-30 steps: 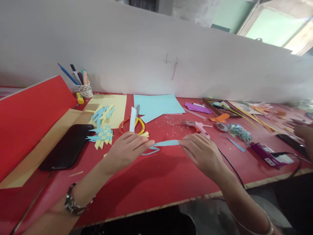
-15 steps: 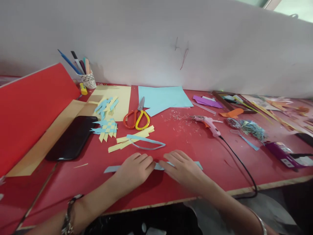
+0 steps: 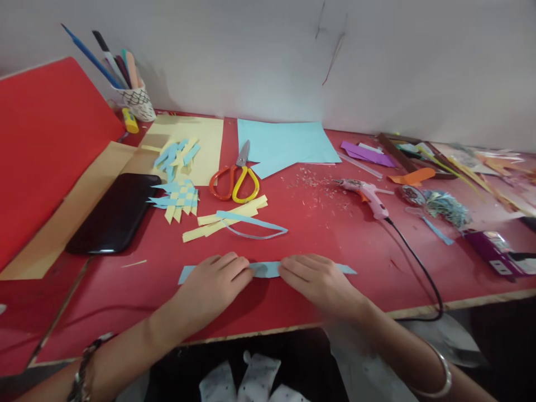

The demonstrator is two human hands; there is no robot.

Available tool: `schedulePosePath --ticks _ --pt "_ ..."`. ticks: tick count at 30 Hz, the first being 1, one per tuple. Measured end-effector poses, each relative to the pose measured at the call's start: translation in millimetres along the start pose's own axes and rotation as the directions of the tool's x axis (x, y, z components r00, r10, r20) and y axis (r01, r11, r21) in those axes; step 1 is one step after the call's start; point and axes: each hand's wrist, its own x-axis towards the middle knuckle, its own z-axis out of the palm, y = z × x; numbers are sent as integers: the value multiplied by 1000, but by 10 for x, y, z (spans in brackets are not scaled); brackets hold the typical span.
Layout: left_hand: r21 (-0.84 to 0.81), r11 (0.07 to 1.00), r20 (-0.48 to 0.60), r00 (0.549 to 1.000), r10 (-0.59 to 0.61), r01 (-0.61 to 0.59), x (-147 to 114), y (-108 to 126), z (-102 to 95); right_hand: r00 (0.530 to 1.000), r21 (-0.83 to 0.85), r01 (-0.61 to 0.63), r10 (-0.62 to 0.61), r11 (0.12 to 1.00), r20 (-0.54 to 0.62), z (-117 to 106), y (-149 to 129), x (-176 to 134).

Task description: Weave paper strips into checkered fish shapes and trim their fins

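Note:
A long light-blue paper strip (image 3: 267, 270) lies crosswise near the table's front edge. My left hand (image 3: 221, 279) is closed on its left part, fingers bent over the paper. On its right part my right hand (image 3: 315, 278) is closed too, with the fingers pressed together; the thumbs are hidden. Between the hands a short stretch of the strip shows, and both its ends stick out. Just beyond lie yellow paper strips (image 3: 209, 225) with a folded blue strip (image 3: 255, 221) over them. Scissors (image 3: 235, 178) with one red and one yellow handle rest behind those.
A black phone (image 3: 115, 215) and a woven blue-and-yellow paper piece (image 3: 179, 199) lie left. Blue sheets (image 3: 285, 142) are at the back. To the right are a pink glue gun (image 3: 368, 200) with a black cord, a brown tray (image 3: 397, 153) and a purple box (image 3: 489, 254). A pen cup (image 3: 140, 103) stands back left.
My hands have moved apart along the blue strip, so more of it shows between them. The camera view has tilted down, and my lap shows more.

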Motion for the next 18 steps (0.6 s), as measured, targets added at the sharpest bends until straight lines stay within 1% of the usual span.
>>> schedulePosePath --ticks 1,3,6,8,11,14,16,18 --pt "1 1000 21 1000 -20 20 11 7 -2 1000 -5 8 -8 1000 1 -1 14 7" --pt "-13 995 77 992 -98 99 48 31 0 1000 -21 6 -6 1000 6 5 27 29" --pt "-59 972 142 966 -218 228 102 79 9 1000 -20 -14 15 1000 27 32 -14 68" --pt "-85 962 157 957 -243 259 114 101 12 999 9 -27 26 1000 42 58 -64 89" --pt "-117 956 136 958 -254 270 82 97 6 996 58 -70 67 996 63 113 -122 100" --pt "-154 948 60 960 -274 280 11 46 2 982 78 -178 173 981 72 178 -147 97" --pt "-174 945 13 960 -280 278 -39 -2 7 967 60 -248 243 967 77 212 -157 104" --pt "-191 941 -7 959 -285 278 -79 -46 13 955 19 -286 284 958 89 230 -166 128"
